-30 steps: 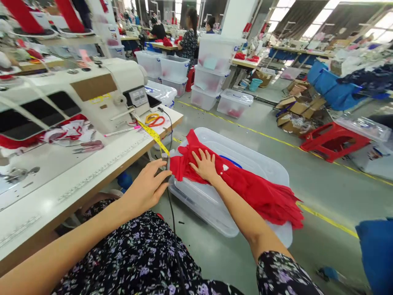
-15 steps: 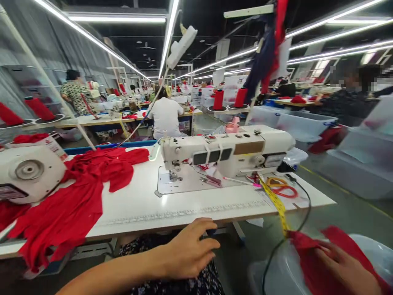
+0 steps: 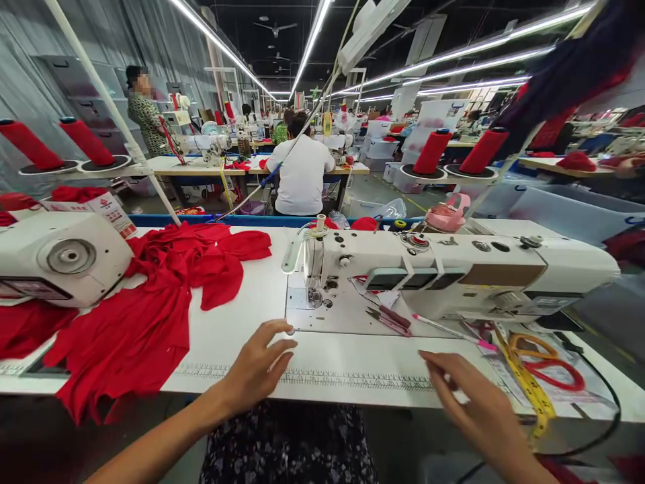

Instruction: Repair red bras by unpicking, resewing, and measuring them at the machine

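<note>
My left hand hovers over the front of the white sewing table, fingers curved but apart, holding nothing. My right hand is above the table's front edge to the right, with fingers stretched out and nothing in its grasp. Between and behind the hands stands a white sewing machine, its needle area without cloth under it. Thread snips and a pen with a pink end lie on the machine bed. Nearest my right hand are a yellow tape measure and orange-and-red-handled scissors.
Red fabric pieces are heaped left, hanging over the table edge beside another machine. A black cable loops off the right corner. Red thread cones stand behind. Ahead sits a person in a white shirt.
My right hand has let go of the red fabric by the plastic bin and come back over the table. My left hand has risen from the lap area to the tabletop. The view has turned left.
</note>
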Motion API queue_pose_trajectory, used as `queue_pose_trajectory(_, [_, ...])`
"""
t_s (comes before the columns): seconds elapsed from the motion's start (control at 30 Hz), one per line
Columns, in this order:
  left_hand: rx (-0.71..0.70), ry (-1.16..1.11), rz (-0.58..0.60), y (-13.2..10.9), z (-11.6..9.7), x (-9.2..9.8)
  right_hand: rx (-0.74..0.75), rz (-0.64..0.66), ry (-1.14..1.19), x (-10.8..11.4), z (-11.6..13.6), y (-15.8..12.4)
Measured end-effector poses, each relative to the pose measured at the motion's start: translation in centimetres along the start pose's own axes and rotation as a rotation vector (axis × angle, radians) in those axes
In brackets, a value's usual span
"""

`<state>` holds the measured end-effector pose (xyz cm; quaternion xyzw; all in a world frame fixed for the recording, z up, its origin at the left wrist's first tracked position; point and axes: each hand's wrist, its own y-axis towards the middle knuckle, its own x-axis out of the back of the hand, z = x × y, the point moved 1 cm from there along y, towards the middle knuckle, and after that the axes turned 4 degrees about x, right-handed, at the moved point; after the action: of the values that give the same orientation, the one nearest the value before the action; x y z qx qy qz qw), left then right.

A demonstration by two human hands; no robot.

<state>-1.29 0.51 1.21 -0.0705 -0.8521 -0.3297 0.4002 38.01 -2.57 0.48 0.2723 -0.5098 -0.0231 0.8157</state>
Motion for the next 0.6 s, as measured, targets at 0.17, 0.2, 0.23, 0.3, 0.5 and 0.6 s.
queue_pose_trajectory(0.17, [0.231, 0.080, -0.082, 6.0, 5.5, -1.7, 0.516, 0.204, 0.089, -7.8, 9.0, 9.2])
queue_pose_trajectory(0.2, [0.250, 0.080, -0.094, 6.9, 6.5, -2.2, 0.607, 0.225, 0.077, -9.2, 9.9, 10.3])
queue_pose_trajectory(0.23, [0.257, 0.075, -0.105, 7.6, 7.3, -2.7, 0.680, 0.229, 0.076, -10.4, 10.5, 11.2])
queue_pose_trajectory(0.3, [0.266, 0.062, -0.126, 8.2, 8.6, -3.4, 0.770, 0.210, 0.090, -12.1, 11.2, 12.4])
queue_pose_trajectory(0.5, [0.264, 0.031, -0.161, 7.4, 9.7, -3.4, 0.760, 0.132, 0.194, -13.8, 11.0, 12.3])
queue_pose_trajectory(0.6, [0.263, 0.035, -0.150, 7.4, 9.7, -3.1, 0.790, 0.113, 0.212, -14.2, 10.3, 12.0])
